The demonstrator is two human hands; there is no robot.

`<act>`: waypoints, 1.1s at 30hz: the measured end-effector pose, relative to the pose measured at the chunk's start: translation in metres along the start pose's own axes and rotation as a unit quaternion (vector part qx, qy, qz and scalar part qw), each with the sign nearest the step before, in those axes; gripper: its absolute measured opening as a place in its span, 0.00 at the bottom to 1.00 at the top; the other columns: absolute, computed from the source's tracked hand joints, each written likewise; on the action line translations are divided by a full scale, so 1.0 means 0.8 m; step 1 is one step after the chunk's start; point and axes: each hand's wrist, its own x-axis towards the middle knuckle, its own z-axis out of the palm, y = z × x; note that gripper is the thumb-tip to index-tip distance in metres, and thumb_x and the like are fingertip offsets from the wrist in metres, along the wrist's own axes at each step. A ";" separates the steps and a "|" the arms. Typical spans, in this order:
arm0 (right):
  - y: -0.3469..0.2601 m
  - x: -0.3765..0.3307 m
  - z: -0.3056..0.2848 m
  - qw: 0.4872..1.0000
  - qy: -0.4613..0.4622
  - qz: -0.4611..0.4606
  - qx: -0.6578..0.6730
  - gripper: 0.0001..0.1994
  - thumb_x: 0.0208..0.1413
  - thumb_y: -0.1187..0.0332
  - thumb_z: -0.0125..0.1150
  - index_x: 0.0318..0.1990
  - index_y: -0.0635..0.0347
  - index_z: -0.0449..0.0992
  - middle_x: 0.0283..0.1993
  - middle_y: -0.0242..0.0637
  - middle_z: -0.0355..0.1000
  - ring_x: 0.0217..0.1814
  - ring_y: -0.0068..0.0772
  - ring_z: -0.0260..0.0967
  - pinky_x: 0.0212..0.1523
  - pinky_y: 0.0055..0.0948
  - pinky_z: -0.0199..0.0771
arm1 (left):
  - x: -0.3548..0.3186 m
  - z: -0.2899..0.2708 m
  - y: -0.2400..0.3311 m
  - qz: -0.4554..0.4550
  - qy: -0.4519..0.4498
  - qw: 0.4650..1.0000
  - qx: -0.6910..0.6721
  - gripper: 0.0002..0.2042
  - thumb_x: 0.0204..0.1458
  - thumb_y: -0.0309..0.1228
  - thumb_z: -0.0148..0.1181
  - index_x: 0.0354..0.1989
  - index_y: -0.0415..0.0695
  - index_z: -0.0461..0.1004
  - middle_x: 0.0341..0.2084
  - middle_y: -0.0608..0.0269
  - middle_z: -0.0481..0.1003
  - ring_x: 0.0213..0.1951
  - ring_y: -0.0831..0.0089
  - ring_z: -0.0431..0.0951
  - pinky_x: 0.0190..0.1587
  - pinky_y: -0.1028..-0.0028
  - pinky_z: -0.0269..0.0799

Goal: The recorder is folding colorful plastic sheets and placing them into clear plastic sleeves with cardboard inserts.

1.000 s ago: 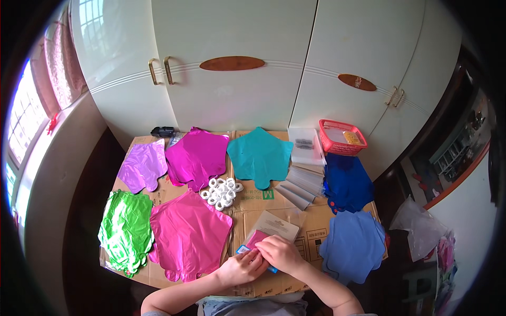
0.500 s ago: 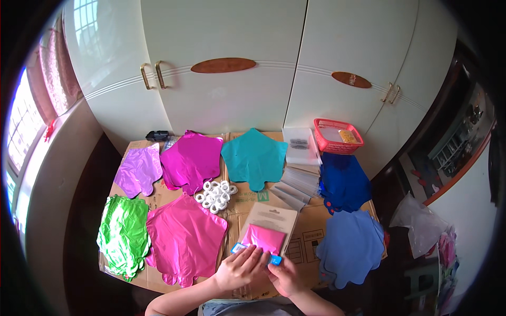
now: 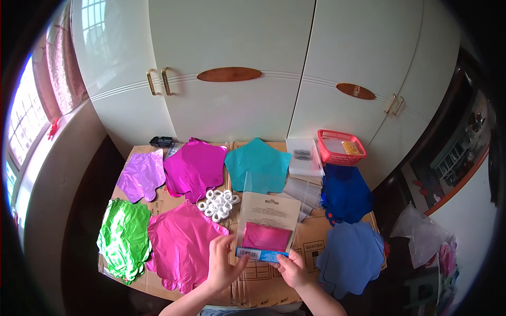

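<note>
A clear plastic package (image 3: 269,210) holds a beige backing card with a hang hole, a folded pink foil sheet (image 3: 266,237) and a blue-and-white strip along its lower edge. My right hand (image 3: 292,268) grips its lower right corner, thumb on top of the strip. My left hand (image 3: 225,266) is beside the lower left corner with fingers apart and thumb toward the strip; whether the thumb touches it I cannot tell. A large pink star-shaped foil balloon (image 3: 184,242) lies flat to the left of that hand. White ribbon rolls (image 3: 217,204) are piled just beyond.
Flat foil balloons in green (image 3: 124,239), lilac (image 3: 141,175), magenta (image 3: 195,168), teal (image 3: 257,166), dark blue (image 3: 346,192) and light blue (image 3: 352,255) cover the cardboard (image 3: 305,237). Clear sleeves (image 3: 303,195) and a red basket (image 3: 341,155) sit at the far right. White cabinets (image 3: 226,110) stand behind.
My left hand has come off the package front and moved left, fingers opening. The package now stands more upright, its strip flat across the bottom. The view has tilted up slightly.
</note>
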 end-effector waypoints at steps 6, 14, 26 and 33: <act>0.005 0.009 -0.010 0.999 -0.039 0.008 -0.020 0.15 0.64 0.69 0.46 0.55 0.65 0.65 0.51 0.38 0.70 0.51 0.25 0.69 0.46 0.21 0.68 | -0.005 -0.011 -0.044 -0.371 -0.187 0.800 -0.433 0.07 0.57 0.30 0.57 0.37 0.39 0.75 0.24 0.67 0.76 0.26 0.82 0.73 0.29 0.81 0.67; -0.008 0.022 0.008 0.999 -0.025 0.017 -0.038 0.14 0.64 0.70 0.47 0.53 0.68 0.67 0.52 0.43 0.70 0.54 0.33 0.69 0.56 0.36 0.72 | -0.009 -0.004 -0.055 -0.366 -0.137 0.827 -0.405 0.08 0.57 0.31 0.57 0.33 0.39 0.75 0.23 0.64 0.76 0.24 0.79 0.77 0.27 0.80 0.70; -0.006 0.031 0.022 0.987 0.026 -0.099 -0.123 0.08 0.62 0.72 0.51 0.45 0.64 0.67 0.42 0.37 0.72 0.42 0.22 0.72 0.44 0.27 0.78 | -0.016 0.000 -0.054 -0.358 -0.116 0.842 -0.387 0.11 0.57 0.35 0.57 0.33 0.38 0.75 0.22 0.62 0.76 0.23 0.77 0.77 0.25 0.79 0.71; -0.005 0.031 0.019 0.982 0.030 -0.109 -0.150 0.06 0.61 0.72 0.53 0.41 0.65 0.70 0.39 0.36 0.74 0.38 0.23 0.73 0.42 0.25 0.78 | -0.020 0.002 -0.057 -0.353 -0.099 0.848 -0.383 0.11 0.56 0.35 0.59 0.32 0.38 0.76 0.22 0.60 0.77 0.22 0.76 0.76 0.25 0.78 0.71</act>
